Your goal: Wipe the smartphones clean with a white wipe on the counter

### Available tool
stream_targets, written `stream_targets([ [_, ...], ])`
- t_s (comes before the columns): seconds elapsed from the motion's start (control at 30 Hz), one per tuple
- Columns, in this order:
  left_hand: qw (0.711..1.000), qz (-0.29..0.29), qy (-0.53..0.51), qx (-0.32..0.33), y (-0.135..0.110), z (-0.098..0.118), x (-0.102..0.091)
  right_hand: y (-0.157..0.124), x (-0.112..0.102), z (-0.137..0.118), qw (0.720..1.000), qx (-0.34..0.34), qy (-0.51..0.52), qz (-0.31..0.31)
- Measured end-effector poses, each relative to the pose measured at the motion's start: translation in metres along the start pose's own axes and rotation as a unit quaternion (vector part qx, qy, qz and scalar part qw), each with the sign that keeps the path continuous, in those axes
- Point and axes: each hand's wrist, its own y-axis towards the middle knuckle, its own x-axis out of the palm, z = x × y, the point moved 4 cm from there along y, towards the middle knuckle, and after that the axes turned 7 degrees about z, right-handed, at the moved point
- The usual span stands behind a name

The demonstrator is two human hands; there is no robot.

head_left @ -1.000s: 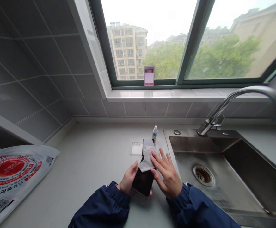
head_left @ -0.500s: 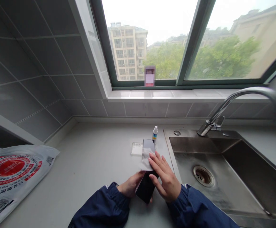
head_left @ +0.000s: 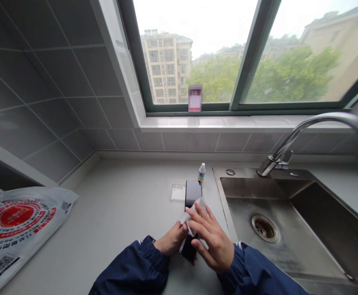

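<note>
My left hand [head_left: 173,239] is closed around the edge of a black phone [head_left: 188,251], which is tilted above the counter. A white tissue [head_left: 200,202] lies between the phone's face and the extended fingers of my right hand [head_left: 214,239], which press it there; part of the tissue is hidden by those fingers. Just beyond the hands, a second dark phone [head_left: 193,189] rests on the counter. To its left is a clear phone case [head_left: 177,192]. A small white-capped bottle [head_left: 201,173] stands upright behind the second phone.
A steel sink [head_left: 223,192] is set into the counter [head_left: 129,196] on the right, with a chrome faucet [head_left: 269,164] at its back. A printed white plastic bag [head_left: 43,241] lies at the left. The window [head_left: 194,114] rises behind the counter.
My right hand and the tissue have moved down toward me along the held phone. The tissue is more bunched under the fingers and more of the second phone shows.
</note>
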Motion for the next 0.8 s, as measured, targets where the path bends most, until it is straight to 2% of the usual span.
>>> stream_targets([
  [0.13, 0.999, -0.01, 0.045, 0.014, -0.001, -0.002, -0.004, 0.0, -0.001, -0.003, 1.0, -0.012, -0.005, -0.005],
  [0.3, 0.996, -0.013, 0.09, -0.013, 0.001, -0.004, -0.003, 0.001, -0.005, 0.004, 0.999, 0.012, -0.034, 0.003],
  [0.47, 0.995, -0.015, 0.098, -0.015, 0.002, 0.0, 0.0, -0.003, -0.005, 0.019, 0.996, 0.064, -0.024, 0.052],
  [0.57, 0.994, -0.032, 0.101, -0.034, 0.001, 0.001, 0.004, -0.004, -0.005, 0.023, 0.992, 0.092, 0.005, 0.084],
  [0.8, 0.994, -0.033, 0.077, -0.069, -0.001, 0.002, 0.006, -0.006, -0.005, 0.032, 0.972, 0.162, 0.091, 0.146],
])
